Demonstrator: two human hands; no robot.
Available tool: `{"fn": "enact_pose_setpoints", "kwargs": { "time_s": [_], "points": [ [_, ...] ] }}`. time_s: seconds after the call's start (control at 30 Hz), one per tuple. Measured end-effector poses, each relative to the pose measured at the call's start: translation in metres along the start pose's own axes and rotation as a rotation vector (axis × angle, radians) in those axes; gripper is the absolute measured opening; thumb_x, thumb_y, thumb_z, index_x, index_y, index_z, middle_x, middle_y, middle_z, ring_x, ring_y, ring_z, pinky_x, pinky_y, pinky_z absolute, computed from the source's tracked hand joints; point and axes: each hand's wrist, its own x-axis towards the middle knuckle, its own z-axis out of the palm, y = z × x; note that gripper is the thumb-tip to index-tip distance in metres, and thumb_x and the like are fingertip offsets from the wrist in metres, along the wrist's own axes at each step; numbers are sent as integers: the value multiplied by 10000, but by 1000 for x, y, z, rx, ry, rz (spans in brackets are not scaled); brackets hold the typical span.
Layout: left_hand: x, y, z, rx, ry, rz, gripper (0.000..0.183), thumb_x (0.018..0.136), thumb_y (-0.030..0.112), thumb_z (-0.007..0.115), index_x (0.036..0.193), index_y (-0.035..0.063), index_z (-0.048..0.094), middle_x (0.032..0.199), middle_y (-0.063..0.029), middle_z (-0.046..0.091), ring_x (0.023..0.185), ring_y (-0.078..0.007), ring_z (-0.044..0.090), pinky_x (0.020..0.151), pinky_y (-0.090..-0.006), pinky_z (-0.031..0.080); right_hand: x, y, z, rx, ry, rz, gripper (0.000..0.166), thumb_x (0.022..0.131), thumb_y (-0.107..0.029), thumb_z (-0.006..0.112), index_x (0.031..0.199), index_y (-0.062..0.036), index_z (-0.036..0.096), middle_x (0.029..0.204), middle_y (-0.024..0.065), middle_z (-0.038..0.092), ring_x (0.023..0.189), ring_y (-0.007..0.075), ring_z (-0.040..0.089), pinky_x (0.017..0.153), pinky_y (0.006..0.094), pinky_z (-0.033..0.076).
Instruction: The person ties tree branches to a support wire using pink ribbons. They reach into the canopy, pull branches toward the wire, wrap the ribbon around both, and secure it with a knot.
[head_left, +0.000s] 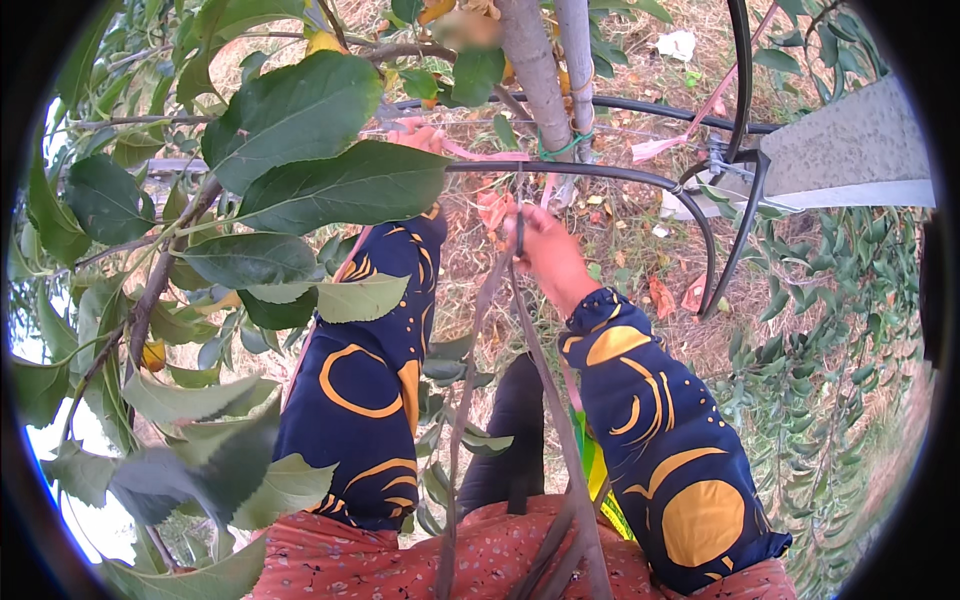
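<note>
My right hand (544, 247) pinches a dark strap-like tie (520, 229) just below a black hose (570, 168). Long grey-brown strips (555, 397) hang from that spot down over my patterned red clothing. My left hand (416, 136) is further up and to the left, beside a pink ribbon (487, 154) that runs along the hose; large leaves hide part of the hand and wrist, so its grip cannot be made out. Right of the ribbon, green twine (564, 146) goes around a slim tree trunk (541, 82) and a thin pole (576, 67).
Leafy branches (161, 277) crowd the left side, close to my left sleeve. At the upper right a concrete post (840, 150) slants in, with looped black hose (739, 240) wired beside it. Dry grass and pink scraps (661, 297) lie below; more foliage (810, 337) stands at right.
</note>
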Motion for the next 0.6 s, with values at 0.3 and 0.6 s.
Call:
{"fn": "enact_pose_setpoints", "kwargs": {
  "time_s": [0.3, 0.6],
  "points": [
    [0, 6, 0, 114, 29, 101, 88, 758, 157, 627, 775, 71, 641, 978, -102, 560, 957, -308, 480, 853, -411, 371, -34, -12, -8, -1221, 45, -350, 552, 736, -233, 666, 1225, -71, 468, 1005, 211, 557, 881, 386, 576, 767, 397, 474],
    [5, 16, -8, 190, 2, 58, 96, 762, 176, 635, 796, 86, 637, 946, -92, 558, 868, -317, 490, 779, -414, 393, -27, -41, -4, -1620, 96, -298, 258, 746, -65, 524, 1002, -77, 559, 892, 163, 605, 775, 347, 618, 653, 438, 498]
  ]
}}
